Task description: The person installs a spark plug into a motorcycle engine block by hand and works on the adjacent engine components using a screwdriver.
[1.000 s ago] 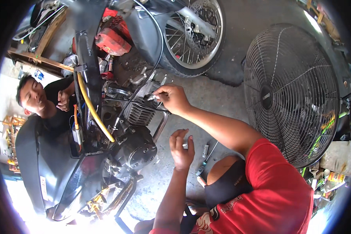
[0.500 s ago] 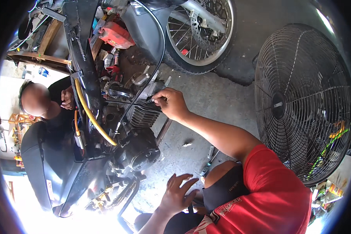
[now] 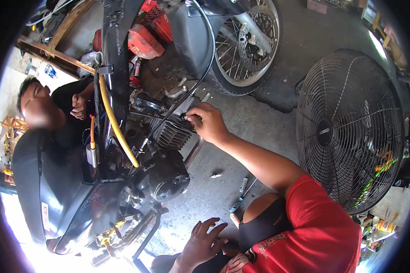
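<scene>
A motorcycle engine [image 3: 168, 134] with a finned cylinder sits in a stripped black frame [image 3: 115, 54]. My right hand [image 3: 209, 123] reaches to the cylinder head and pinches a small black cap [image 3: 183, 117] there. A thin black lead runs across the engine toward that cap; my fingers cover part of it. Lower down, my left hand [image 3: 201, 243] hovers near my knee, fingers spread, holding nothing. A long black cable [image 3: 212, 50] loops over the engine from above, and a yellow hose [image 3: 111, 113] runs along the frame.
A large black fan [image 3: 346, 132] stands at the right. The spoked front wheel [image 3: 248, 50] is at the top. Across the motorcycle, another person's hand [image 3: 79, 107] shows near the frame. A tool [image 3: 241, 193] and a small pale object [image 3: 216, 175] lie on the concrete floor.
The whole view has shifted slightly, moving the motorcycle in the picture. My right hand stays at the same spot on the cylinder head, and my left hand remains spread.
</scene>
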The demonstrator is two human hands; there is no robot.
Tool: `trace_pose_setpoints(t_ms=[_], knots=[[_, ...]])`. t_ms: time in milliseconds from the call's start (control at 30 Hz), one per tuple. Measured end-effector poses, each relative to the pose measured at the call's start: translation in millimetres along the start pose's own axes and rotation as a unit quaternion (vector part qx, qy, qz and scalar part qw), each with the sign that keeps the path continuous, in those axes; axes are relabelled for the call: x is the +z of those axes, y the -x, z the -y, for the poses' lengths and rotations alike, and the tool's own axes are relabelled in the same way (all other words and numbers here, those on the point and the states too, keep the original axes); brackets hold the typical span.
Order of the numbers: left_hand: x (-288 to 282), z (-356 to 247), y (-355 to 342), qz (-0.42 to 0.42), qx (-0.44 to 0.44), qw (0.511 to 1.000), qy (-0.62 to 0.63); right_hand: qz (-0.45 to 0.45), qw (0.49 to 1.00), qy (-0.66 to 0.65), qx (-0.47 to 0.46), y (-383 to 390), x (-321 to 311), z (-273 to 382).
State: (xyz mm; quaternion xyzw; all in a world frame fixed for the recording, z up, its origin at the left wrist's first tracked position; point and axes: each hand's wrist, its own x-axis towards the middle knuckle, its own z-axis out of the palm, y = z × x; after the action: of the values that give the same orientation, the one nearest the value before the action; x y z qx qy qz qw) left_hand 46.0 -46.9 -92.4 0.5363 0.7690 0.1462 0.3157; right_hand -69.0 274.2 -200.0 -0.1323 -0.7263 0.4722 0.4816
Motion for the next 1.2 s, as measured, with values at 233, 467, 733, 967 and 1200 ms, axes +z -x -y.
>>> trace_pose_setpoints(t_ms=[233, 467, 733, 967, 1200], knots=[[-7, -6, 11, -0.023, 0.021, 0.999, 0.024, 0.004, 0.998, 0.038, -0.042, -13, -1, 0], [-25, -7, 23, -0.032, 0.007, 0.998, 0.05, 0.079, 0.987, -0.018, 0.14, -4, 13, -8], [-10, 8, 42, -0.017, 0.026, 0.999, -0.007, 0.128, 0.984, 0.121, 0.028, -11, -10, -8], [-33, -5, 44, 0.008, 0.073, 0.997, -0.018, 0.159, 0.925, 0.013, 0.344, -19, -1, 6], [-37, -7, 48, -0.008, 0.137, 0.99, -0.026, 0.083, 0.963, 0.033, 0.254, -13, -3, -3]])
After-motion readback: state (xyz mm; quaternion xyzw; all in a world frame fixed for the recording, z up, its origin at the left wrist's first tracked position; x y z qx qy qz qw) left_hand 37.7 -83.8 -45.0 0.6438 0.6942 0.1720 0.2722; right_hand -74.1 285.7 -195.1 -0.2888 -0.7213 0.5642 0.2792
